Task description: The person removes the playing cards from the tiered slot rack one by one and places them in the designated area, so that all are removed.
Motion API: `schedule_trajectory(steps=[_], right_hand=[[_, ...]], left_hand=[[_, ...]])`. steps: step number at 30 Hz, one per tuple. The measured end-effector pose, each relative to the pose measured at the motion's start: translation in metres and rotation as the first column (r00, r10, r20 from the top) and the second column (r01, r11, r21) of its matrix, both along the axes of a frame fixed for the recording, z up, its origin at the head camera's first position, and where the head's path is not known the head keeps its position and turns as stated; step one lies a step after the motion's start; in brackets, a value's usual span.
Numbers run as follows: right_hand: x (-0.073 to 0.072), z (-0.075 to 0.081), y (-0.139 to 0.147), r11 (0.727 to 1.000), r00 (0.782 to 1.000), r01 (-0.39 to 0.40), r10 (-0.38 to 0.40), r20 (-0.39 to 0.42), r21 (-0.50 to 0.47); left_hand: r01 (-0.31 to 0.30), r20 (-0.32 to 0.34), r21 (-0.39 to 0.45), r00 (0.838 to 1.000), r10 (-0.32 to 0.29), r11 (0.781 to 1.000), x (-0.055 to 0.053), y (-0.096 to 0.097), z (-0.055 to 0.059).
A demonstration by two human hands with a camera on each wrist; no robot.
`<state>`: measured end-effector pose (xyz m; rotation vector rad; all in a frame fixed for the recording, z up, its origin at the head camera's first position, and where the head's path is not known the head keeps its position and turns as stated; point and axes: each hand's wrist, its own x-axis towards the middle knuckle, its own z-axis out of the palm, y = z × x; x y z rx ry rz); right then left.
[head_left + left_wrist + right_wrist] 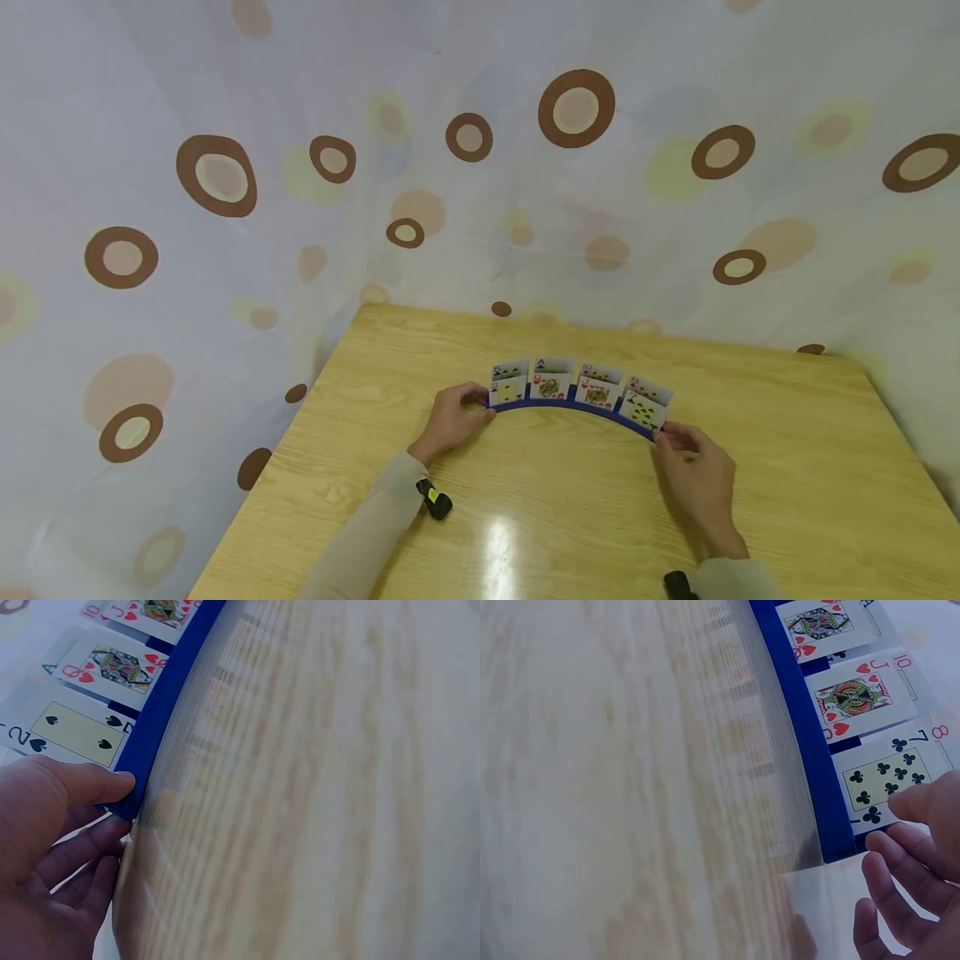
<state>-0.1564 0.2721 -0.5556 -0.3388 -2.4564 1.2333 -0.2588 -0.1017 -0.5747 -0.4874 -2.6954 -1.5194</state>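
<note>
A curved blue card holder [551,403] stands on the table with several playing cards upright in two rows. Its front row shows a two of spades [79,729], a queen of hearts [120,669], a jack of hearts [853,699] and a seven of clubs [885,784]. Behind them, only the upper parts of the back cards show. My left hand [453,419] pinches the holder's left end, thumb in front and fingers behind. At the opposite end, my right hand [699,475] grips the holder's corner, its thumb over the seven's lower edge.
The light wood table [540,475] reaches back to a pale curtain [510,192] with brown rings, which also hangs along the left side. Dark straps with small devices [435,500] sit at both wrists over light sleeves.
</note>
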Motion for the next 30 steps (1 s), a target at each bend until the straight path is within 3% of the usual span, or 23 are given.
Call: schedule_trajectory(steps=[10, 23, 26, 30], right_hand=[[-0.005, -0.001, 0.000, 0.999, 0.999, 0.036, -0.035, -0.023, 0.021], [0.002, 0.006, 0.004, 1.000, 0.999, 0.024, -0.023, 0.023, -0.011], [0.004, 0.009, 0.002, 1.000, 1.000, 0.011, -0.011, 0.021, -0.002], [0.007, 0.012, -0.002, 0.997, 0.996, -0.069, 0.068, 0.048, 0.020]], left_hand=[[0.002, 0.009, 0.006, 1.000, -0.002, 1.000, 0.004, 0.000, 0.002], [-0.003, 0.007, 0.011, 1.000, 0.003, 1.000, 0.002, 0.000, 0.000], [-0.005, 0.012, 0.014, 1.000, 0.005, 1.000, 0.002, 0.001, 0.001], [0.000, 0.006, 0.011, 1.000, 0.000, 1.000, 0.002, 0.000, 0.000]])
